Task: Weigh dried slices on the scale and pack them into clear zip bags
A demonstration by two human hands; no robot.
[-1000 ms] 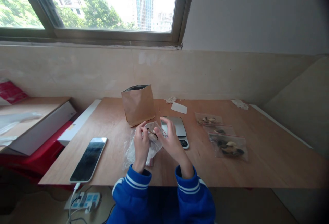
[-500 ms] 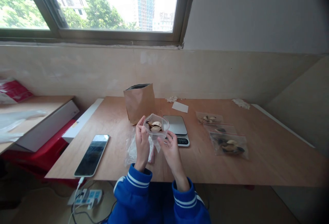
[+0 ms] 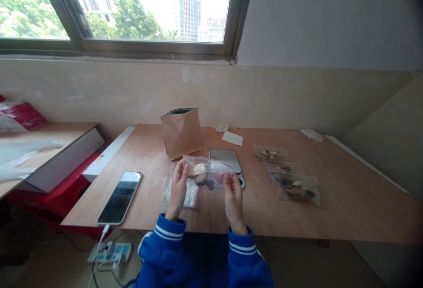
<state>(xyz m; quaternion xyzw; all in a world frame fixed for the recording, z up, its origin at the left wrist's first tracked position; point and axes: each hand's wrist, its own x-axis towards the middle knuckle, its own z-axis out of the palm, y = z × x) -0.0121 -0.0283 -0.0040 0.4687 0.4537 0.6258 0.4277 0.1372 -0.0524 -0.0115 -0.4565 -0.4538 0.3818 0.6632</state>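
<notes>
While the left hand [image 3: 178,189] and right hand [image 3: 234,196] are grasping opposite ends of a clear zip bag [image 3: 211,169], shell pieces [image 3: 201,179] are sagging inside it, mid-frame, above a plywood table [image 3: 343,213]. A crumpled plastic bag [image 3: 180,196] is lying under the left hand. A digital scale [image 3: 224,156] is sitting just behind the zip bag, a kraft paper bag [image 3: 181,133] is standing upper left of it, filled zip bags [image 3: 294,187] are lying right, and a smartphone [image 3: 119,197] is lying left.

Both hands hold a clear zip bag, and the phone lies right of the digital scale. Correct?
No: the head view shows the phone left of the digital scale, not right. The left hand and right hand do hold the clear zip bag.
</notes>
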